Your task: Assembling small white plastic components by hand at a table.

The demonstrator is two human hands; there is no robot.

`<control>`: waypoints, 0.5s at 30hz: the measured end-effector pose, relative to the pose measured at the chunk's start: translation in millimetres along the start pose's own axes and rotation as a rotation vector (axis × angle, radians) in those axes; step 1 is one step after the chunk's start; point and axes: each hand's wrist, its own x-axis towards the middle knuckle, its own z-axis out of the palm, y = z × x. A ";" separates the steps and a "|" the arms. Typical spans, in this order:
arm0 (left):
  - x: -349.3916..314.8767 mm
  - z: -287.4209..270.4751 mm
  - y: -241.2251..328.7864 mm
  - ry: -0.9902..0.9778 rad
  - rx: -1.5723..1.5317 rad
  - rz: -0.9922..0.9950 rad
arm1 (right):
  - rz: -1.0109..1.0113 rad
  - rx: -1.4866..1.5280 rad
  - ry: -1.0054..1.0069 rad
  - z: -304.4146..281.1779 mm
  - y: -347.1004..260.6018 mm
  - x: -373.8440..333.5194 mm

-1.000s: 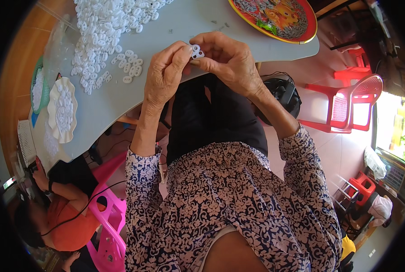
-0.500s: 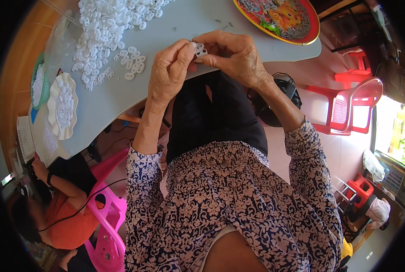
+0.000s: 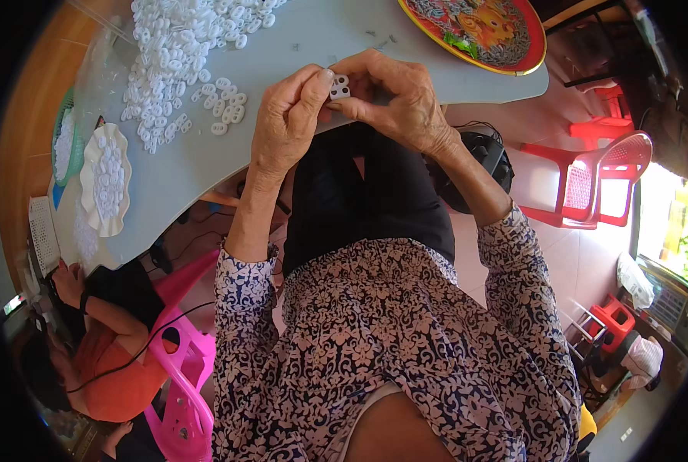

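Observation:
Between my two hands, over the table's near edge, is a small white plastic piece with several holes [image 3: 339, 87]. The thumb and fingers of my left hand [image 3: 284, 127] pinch its left side. My right hand [image 3: 399, 98] grips it from the right, thumb below and fingers curled behind; those fingertips are partly hidden. Left of my hands, a small group of white two-holed plastic pieces [image 3: 224, 106] lies on the grey table [image 3: 298, 35]. A large heap of similar white pieces [image 3: 171, 65] spreads beyond it.
At the far right sits a red round tray [image 3: 540, 42] of small grey metal pieces. A cream scalloped dish [image 3: 90, 185] and a green basket [image 3: 73, 158] hold white pieces at left. A person in orange [image 3: 132, 377] sits by a pink chair [image 3: 182, 416]. Red chairs [image 3: 579, 185] stand right.
The white piece has tilted slightly in my fingers, showing more of its holes. Both hands stay in nearly the same place.

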 end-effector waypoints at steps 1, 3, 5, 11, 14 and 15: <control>0.2 0.3 -0.6 -0.001 -0.001 -0.001 | 0.001 -0.010 0.011 0.6 -1.1 -0.4; 0.4 0.8 -1.1 0.020 0.006 0.012 | 0.002 -0.020 0.022 0.7 -1.5 -1.1; -0.3 0.8 1.2 0.007 -0.010 -0.004 | 0.010 -0.030 0.019 0.3 -0.3 -1.5; -0.6 0.6 3.8 -0.003 -0.011 -0.029 | 0.021 -0.014 0.026 -1.7 -2.2 -1.2; -0.5 -1.2 1.1 -0.025 0.014 -0.029 | 0.013 0.003 0.009 -2.3 -3.4 -0.3; -0.5 -1.8 -0.3 -0.019 0.011 -0.038 | 0.013 0.003 0.010 -1.9 -3.0 -0.2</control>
